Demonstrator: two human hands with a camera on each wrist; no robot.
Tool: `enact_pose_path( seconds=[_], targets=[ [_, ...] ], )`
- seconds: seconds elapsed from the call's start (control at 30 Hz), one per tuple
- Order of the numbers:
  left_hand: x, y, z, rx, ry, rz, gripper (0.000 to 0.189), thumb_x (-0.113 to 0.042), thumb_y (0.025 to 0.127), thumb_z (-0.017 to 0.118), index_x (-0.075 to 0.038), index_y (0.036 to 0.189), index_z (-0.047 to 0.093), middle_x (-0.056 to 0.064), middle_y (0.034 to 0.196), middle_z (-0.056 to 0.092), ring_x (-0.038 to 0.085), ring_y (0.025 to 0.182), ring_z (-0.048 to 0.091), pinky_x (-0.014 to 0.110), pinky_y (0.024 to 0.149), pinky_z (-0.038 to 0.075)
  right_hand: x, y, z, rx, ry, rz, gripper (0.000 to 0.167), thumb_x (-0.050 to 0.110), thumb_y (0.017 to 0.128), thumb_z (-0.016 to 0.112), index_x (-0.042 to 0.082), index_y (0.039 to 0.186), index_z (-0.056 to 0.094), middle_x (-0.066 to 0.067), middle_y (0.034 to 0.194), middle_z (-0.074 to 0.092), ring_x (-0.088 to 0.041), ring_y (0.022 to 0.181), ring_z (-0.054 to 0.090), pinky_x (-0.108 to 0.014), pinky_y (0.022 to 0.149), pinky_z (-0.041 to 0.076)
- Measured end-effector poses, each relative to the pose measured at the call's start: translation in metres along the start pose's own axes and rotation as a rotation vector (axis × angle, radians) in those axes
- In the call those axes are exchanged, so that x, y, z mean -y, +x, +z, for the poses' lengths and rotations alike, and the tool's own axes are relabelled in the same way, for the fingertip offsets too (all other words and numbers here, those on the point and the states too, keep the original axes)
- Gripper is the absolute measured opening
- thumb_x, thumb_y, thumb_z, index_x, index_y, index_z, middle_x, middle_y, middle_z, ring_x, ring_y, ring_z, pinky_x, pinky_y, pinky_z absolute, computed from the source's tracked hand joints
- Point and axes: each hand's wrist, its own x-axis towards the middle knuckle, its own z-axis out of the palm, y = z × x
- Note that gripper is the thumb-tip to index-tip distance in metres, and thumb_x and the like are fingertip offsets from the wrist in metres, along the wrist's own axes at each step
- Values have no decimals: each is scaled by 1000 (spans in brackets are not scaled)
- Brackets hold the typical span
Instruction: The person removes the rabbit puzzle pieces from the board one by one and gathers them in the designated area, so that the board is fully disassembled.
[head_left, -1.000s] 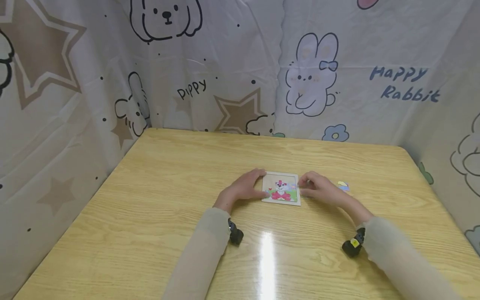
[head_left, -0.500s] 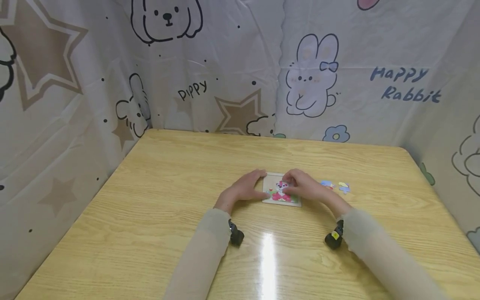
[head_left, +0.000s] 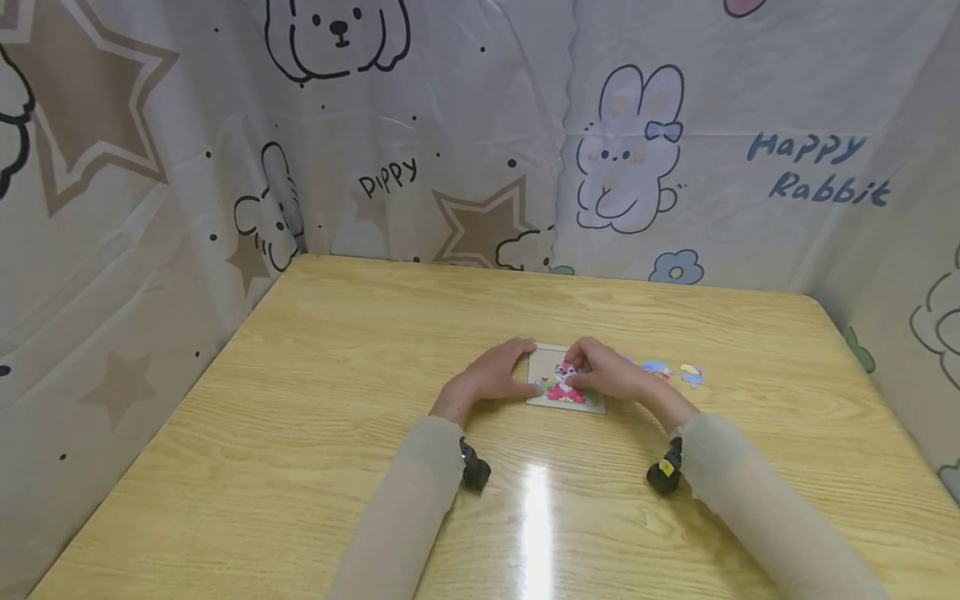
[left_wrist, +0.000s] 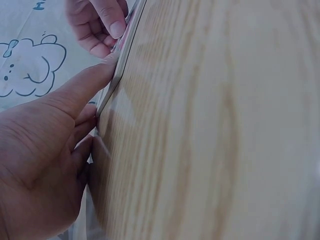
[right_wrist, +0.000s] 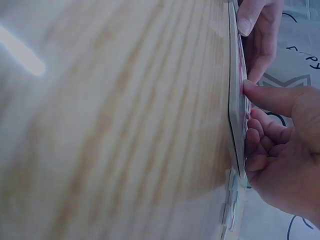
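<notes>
A small square jigsaw puzzle tray (head_left: 547, 358) with a pale rim lies on the table, showing a pink-and-white cartoon animal on green; its upper left is bare wood colour. My left hand (head_left: 491, 372) holds the tray's left side, thumb near the lower corner and fingers at the upper one. Over the right half of the picture, my right hand (head_left: 613, 373) pinches a pink puzzle piece (head_left: 567, 367) at the animal's head, partly hidden by the fingers. In the right wrist view, the right thumb (right_wrist: 265, 96) touches the picture inside the tray (right_wrist: 234, 95).
Loose puzzle pieces lie right of the tray: a blue-and-yellow one (head_left: 692, 377) and a blue-and-red one (head_left: 657, 368) beside the right wrist. The wooden table (head_left: 375, 333) is enclosed by a printed cloth (head_left: 480, 125). Each wrist wears a small black camera (head_left: 475, 468).
My right hand has moved left from the tray's right edge onto the picture, uncovering loose pieces behind it, and has stayed there for the last half second. The left hand keeps its hold.
</notes>
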Motion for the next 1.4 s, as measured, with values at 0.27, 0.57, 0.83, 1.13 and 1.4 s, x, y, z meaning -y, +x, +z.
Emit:
enact_pose_path(
  seconds=[0.27, 0.57, 0.83, 1.13, 1.4],
  targets=[
    [1, 2, 0, 4, 2, 2, 79, -38, 87, 73, -13, 152, 35, 7, 161, 30, 27, 151, 25, 40, 126, 21, 6, -3, 2, -42, -39, -36, 30, 6, 94, 62, -4, 118, 48, -16, 105, 52, -22, 93, 48, -30, 81, 45],
    [3, 4, 1, 4, 12, 5, 79, -38, 87, 73, -12, 151, 35, 7, 161, 31, 26, 151, 26, 39, 126, 23, 13, -6, 4, -93, -64, -142, 26, -3, 93, 58, -5, 117, 50, -18, 107, 54, -27, 97, 53, -38, 84, 50],
    [3, 4, 2, -3, 8, -3, 80, -40, 86, 73, -14, 151, 35, 7, 161, 31, 27, 151, 25, 41, 126, 22, 5, -6, 7, -192, -6, -133, 20, -3, 93, 59, 0, 112, 55, -18, 109, 62, -30, 101, 61, -39, 87, 55],
    [1, 3, 2, 6, 0, -14, 79, -40, 87, 73, -14, 152, 34, 6, 162, 29, 27, 152, 24, 41, 126, 21, -2, -15, 3, -227, 42, -95, 20, -1, 94, 58, 1, 114, 54, -16, 105, 59, -27, 98, 61, -27, 81, 53],
    [1, 3, 2, 7, 1, -19, 80, -39, 86, 73, -14, 152, 34, 6, 162, 29, 26, 152, 24, 40, 126, 21, -10, -26, -3, -220, 60, -33, 20, 3, 97, 56, 3, 116, 53, -15, 112, 59, -31, 107, 61, -30, 84, 54]
  ],
)
